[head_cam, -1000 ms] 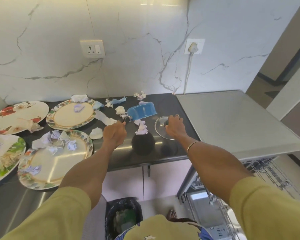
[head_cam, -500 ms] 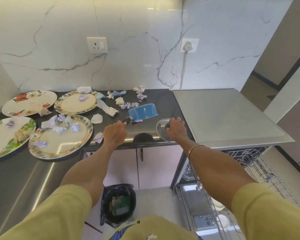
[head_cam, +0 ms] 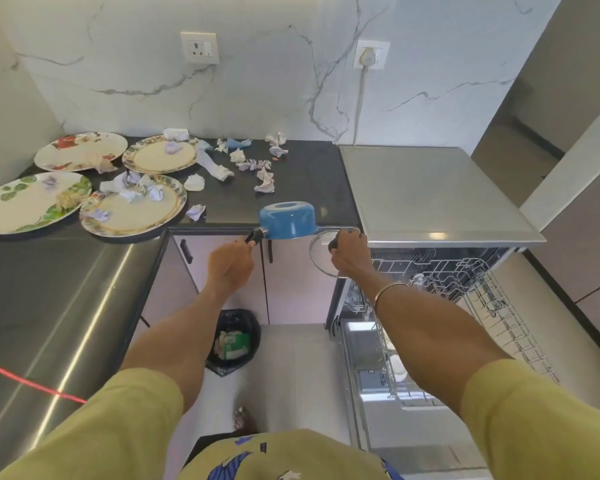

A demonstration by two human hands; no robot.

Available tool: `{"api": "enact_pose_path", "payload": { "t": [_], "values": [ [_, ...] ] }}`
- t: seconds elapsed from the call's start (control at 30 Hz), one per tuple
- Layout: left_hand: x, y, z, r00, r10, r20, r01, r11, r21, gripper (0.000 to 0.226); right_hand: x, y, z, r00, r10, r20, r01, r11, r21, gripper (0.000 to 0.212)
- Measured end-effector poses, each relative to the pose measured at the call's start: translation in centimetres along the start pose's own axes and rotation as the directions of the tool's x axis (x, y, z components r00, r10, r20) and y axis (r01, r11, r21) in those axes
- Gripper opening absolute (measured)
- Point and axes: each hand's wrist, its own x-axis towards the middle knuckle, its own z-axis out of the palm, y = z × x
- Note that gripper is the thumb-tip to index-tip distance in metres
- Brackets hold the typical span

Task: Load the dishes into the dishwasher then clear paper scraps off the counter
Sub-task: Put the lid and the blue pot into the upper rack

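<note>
My left hand (head_cam: 230, 266) grips the black handle of a blue saucepan (head_cam: 287, 220), which hangs upside down in the air at the counter's front edge. My right hand (head_cam: 350, 250) holds the black knob of a glass lid (head_cam: 321, 255), tilted in front of the cabinets. The dishwasher (head_cam: 440, 275) stands open at the right with its wire rack (head_cam: 492, 299) pulled out. Several patterned plates (head_cam: 132, 213) lie on the dark counter (head_cam: 309, 174) at the left, with crumpled paper scraps (head_cam: 264, 178) on and around them.
A black bin (head_cam: 232, 341) with rubbish stands on the floor below the cabinets. A grey appliance top (head_cam: 430, 192) sits over the dishwasher. A steel counter surface (head_cam: 49, 299) runs along the left. Wall sockets and a cable are on the marble backsplash.
Both hands have pulled back from the counter, lifting the saucepan and the lid off it and over its front edge. My view has backed away and more of the dishwasher shows.
</note>
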Motion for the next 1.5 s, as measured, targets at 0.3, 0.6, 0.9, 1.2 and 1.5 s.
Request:
{"api": "enact_pose_path", "payload": {
  "t": [0.3, 0.6, 0.9, 1.2, 1.5],
  "values": [
    [-7.4, 1.0, -1.3, 0.999, 0.033, 0.031, -0.033, 0.999, 0.007, 0.027, -8.0, 1.2, -0.5, 0.998, 0.062, -0.005, -0.062, 0.997, 0.054, 0.046],
    [-15.2, 2.1, -4.0, 0.991, 0.110, 0.072, -0.111, 0.994, 0.008, 0.029, -18.1, 1.9, -1.0, 0.987, 0.163, -0.016, -0.162, 0.986, 0.050, 0.049],
    [-22.1, 6.0, -4.1, 0.957, 0.208, 0.205, -0.231, 0.968, 0.098, 0.022, -27.0, 7.1, -0.2, 0.958, 0.286, 0.019, -0.286, 0.956, 0.068, 0.039],
    [-25.0, 12.1, -2.4, 0.937, 0.262, 0.232, -0.283, 0.957, 0.061, 0.016, -31.2, 14.5, -1.0, 0.919, 0.393, 0.039, -0.394, 0.913, 0.104, 0.034],
    [-27.1, 21.7, -0.7, 0.927, 0.294, 0.233, -0.303, 0.953, 0.004, 0.016, -33.0, 24.4, -3.5, 0.918, 0.393, 0.048, -0.396, 0.916, 0.070, 0.044]
  ]
}}
